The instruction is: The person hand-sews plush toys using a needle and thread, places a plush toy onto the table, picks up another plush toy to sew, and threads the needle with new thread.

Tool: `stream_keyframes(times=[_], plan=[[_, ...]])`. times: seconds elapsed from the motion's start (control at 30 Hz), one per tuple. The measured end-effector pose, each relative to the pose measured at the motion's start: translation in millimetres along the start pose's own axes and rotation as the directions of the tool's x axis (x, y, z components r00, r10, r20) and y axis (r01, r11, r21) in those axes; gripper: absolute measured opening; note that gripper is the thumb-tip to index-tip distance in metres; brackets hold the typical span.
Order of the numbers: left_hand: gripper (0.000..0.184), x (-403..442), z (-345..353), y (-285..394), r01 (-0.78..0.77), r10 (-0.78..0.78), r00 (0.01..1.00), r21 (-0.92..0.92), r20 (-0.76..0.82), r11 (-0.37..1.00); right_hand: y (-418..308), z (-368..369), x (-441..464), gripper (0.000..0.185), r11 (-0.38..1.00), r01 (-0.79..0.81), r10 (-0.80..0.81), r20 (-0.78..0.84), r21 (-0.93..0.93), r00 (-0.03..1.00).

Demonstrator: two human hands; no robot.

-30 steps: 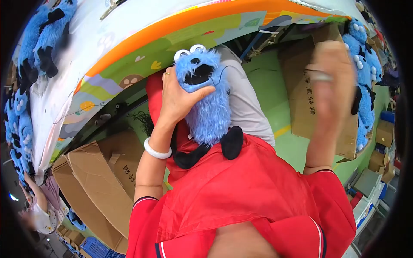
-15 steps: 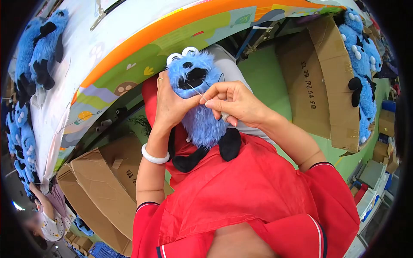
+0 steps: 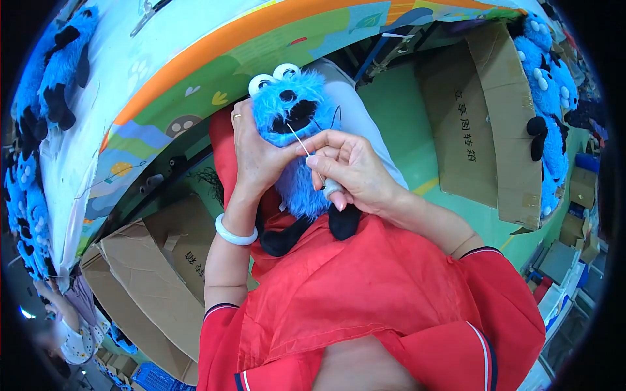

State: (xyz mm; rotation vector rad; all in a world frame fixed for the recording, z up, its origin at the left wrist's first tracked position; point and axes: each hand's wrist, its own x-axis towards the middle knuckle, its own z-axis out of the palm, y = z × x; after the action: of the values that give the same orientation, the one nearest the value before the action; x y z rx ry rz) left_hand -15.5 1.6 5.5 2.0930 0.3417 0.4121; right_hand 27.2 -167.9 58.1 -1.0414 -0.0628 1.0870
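Observation:
A furry blue plush toy [image 3: 297,186] with white bulging eyes, a black open mouth and black feet lies on my lap. My left hand [image 3: 259,151] grips its head from the left side, thumb below the mouth. Between the thumb and forefinger of my right hand [image 3: 345,168] is a long thin needle [image 3: 298,139], its far end at the lower edge of the mouth. A pale wrap [image 3: 332,189] covers one finger of my right hand. Dark thread [image 3: 336,117] loops at the right of the mouth.
Before me stands a table with a colourful cloth [image 3: 215,72]. Open cardboard boxes are at the left [image 3: 150,280] and right [image 3: 456,124]. More blue plush toys [image 3: 551,85] lie at the right and on the table's left. Another person's arm [image 3: 59,303] shows at the lower left.
My right hand has come from the far right to the toy's mouth, bringing the needle there. The toy and my left hand have shifted slightly left.

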Motion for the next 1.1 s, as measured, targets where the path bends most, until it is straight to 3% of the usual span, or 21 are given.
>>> stream_keyframes(times=[0.17,0.37,0.5,0.53,0.6,0.67,0.87,1.0,1.1], plan=[[0.078,-14.7,12.8,-4.0,-0.133,0.153,0.972,0.120,-0.179,0.984,8.2,6.1,-7.6,0.014,1.000,0.019,-0.021,-0.081,-0.019,0.996],[0.076,-42.0,21.1,-0.3,-0.253,0.319,0.920,0.279,-0.227,0.926,19.9,5.0,-13.7,0.013,0.971,0.142,-0.175,-0.168,-0.191,0.970],[0.052,-37.8,-15.2,27.8,-0.269,0.267,0.963,0.046,0.035,0.962,15.3,-5.6,-26.8,0.014,0.953,0.120,-0.148,-0.083,-0.277,0.985],[0.052,-34.8,-18.2,33.3,-0.267,0.266,0.964,0.046,0.027,0.963,15.2,-6.1,-28.7,0.014,0.952,0.119,-0.146,-0.079,-0.283,0.986],[0.037,-21.2,-23.3,41.6,-0.017,0.025,0.998,-0.146,0.050,0.989,14.9,-6.7,-30.1,0.014,0.948,0.133,-0.156,-0.058,-0.289,0.986],[0.025,-12.9,-25.1,44.5,0.235,-0.206,0.971,-0.325,0.122,0.916,15.7,-6.8,-31.7,0.015,0.946,0.145,-0.164,-0.042,-0.291,0.986],[0.026,-8.7,-5.2,41.9,0.281,-0.246,0.960,-0.482,0.137,0.830,26.9,-11.0,-38.5,0.014,0.900,0.221,-0.268,-0.077,-0.377,0.960],[0.029,-11.8,-2.2,37.5,0.335,-0.294,0.940,-0.636,0.173,0.695,34.8,-12.8,-33.4,0.014,0.773,0.309,-0.410,-0.066,-0.554,0.910],[0.030,-11.9,-3.6,37.0,0.350,-0.295,0.936,-0.620,0.194,0.702,33.0,-13.6,-32.8,0.015,0.783,0.292,-0.405,-0.093,-0.549,0.910]])
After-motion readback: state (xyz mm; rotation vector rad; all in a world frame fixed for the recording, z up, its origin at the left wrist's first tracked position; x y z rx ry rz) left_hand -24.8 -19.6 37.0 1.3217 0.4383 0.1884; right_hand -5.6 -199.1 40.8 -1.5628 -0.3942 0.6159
